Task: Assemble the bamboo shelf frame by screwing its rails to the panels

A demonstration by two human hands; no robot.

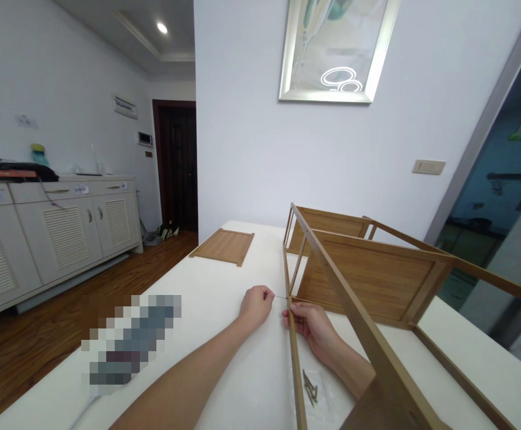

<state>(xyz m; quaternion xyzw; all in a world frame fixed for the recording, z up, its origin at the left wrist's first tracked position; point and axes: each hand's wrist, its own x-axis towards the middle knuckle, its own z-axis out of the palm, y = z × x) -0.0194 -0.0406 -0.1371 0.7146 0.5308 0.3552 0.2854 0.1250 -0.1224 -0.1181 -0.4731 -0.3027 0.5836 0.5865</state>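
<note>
Right hand (316,333) is squeezing a brown wooden frame (295,358) between its fingers.
Left hand (255,306) is pinching a thin metal stick (280,297) (pointing at the frame).

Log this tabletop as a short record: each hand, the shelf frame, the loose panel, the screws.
left hand: pinching a thin rod that points at the rail
right hand: fingers around the rail
shelf frame: wooden, panels set in it
loose panel: flat on the white table, beyond the left hand
screws: small bunch with a clear plastic bag, beside the rail
</note>
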